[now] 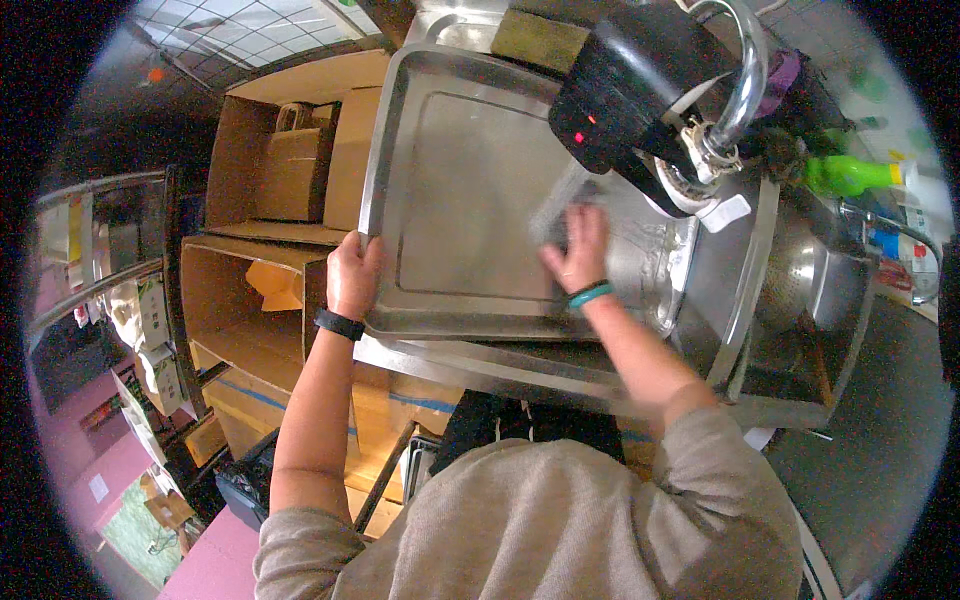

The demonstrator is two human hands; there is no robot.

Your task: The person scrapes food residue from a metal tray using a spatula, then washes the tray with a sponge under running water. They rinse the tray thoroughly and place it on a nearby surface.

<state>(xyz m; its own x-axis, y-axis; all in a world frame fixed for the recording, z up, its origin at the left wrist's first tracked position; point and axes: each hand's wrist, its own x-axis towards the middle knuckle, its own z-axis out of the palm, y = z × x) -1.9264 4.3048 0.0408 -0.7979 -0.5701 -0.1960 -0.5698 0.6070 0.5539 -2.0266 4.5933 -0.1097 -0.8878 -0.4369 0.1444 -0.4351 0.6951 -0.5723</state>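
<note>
A large rectangular metal tray [480,187] with raised rims lies before me on a metal counter [450,360]. My left hand [354,276] grips its left rim, thumb on the inner side. Over the right half of the tray, my right hand [581,244] is pressed down, fingers stretched forward and blurred. Under and beside those fingers is a pale grey, cloth-like piece [559,199], too smeared to name surely. Near the tray's right end the surface looks wet and shiny.
A black appliance [637,82] with red lights and a chrome faucet pipe [746,75] overhang the tray's far right. A metal sink basin [802,300] and a green bottle [851,174] are to the right. Open cardboard boxes [247,300] are stacked on the left.
</note>
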